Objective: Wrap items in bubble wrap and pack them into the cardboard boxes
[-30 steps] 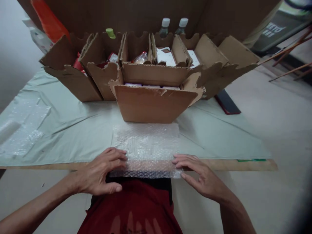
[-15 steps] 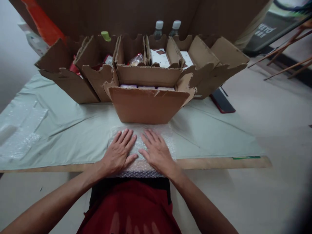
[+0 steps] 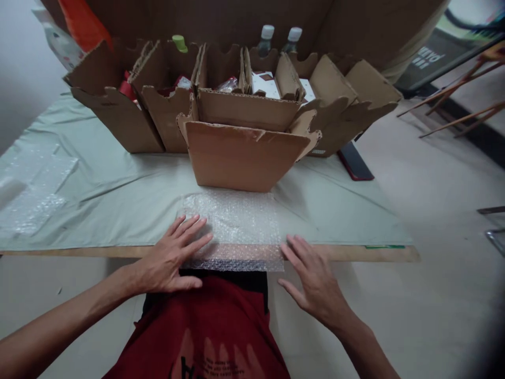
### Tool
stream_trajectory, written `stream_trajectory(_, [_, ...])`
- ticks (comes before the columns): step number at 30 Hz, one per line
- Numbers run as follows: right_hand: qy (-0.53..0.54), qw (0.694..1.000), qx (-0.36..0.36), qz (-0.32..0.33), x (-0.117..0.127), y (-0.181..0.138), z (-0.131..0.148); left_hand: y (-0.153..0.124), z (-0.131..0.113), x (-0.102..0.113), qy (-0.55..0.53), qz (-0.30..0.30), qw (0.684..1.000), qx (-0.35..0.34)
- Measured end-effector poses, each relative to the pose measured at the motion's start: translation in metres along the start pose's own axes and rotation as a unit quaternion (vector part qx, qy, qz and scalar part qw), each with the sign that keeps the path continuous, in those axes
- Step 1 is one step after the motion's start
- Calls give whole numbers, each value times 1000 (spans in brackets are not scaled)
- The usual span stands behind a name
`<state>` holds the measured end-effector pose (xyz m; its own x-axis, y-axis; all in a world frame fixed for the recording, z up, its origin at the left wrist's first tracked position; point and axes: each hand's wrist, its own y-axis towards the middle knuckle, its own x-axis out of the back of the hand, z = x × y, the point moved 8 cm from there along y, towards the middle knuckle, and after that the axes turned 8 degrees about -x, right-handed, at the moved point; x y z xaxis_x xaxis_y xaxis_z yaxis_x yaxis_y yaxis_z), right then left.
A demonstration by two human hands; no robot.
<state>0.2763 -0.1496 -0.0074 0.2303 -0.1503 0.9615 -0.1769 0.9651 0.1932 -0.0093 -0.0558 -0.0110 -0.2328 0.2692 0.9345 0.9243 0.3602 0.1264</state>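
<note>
A sheet of bubble wrap [image 3: 240, 223] lies flat on the cloth-covered table, its near end hanging past the wooden edge. My left hand [image 3: 171, 255] has its fingers spread, with the fingertips over the sheet's left side. Beside the sheet's right edge is my right hand [image 3: 311, 276], fingers apart, holding nothing. Just beyond the sheet stands a low cardboard box [image 3: 240, 158], whose contents its front wall hides.
Behind stands a row of open cardboard bins [image 3: 118, 118] holding small packages. Two capped bottles [image 3: 266, 39] rise behind them. More bubble wrap [image 3: 31, 195] lies at left. A dark flat case [image 3: 355, 161] rests at right. The table edge [image 3: 347, 253] is near me.
Both hands have moved off the middle of the bubble wrap. My right hand went right to beside the sheet; my left drew back to the left. The camera view has shifted slightly.
</note>
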Motion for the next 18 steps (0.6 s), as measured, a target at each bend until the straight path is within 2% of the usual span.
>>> stream_trajectory(4, [29,999,23,2,-5,11,10,-23,-6,-8,51,48,998,-7])
stream_trajectory(8, [147,989,25,-20,6,25,13,-22,-3,-2,57,10,998,-4])
stream_trajectory(10, [223,974,-10,-34,15,26,7,-18,-1,6,28,-36,999,-14])
stream_trajectory(13, [315,942,-109,-45,20,23,-11,-13,5,20,-37,-128,991,-5])
stream_trajectory(15, [350,917,-180,-63,16,21,-24,-11,15,27,-84,-171,981,40])
stream_trajectory(18, [400,880,-244,-79,3,21,-34,-6,30,31,-131,-179,965,142])
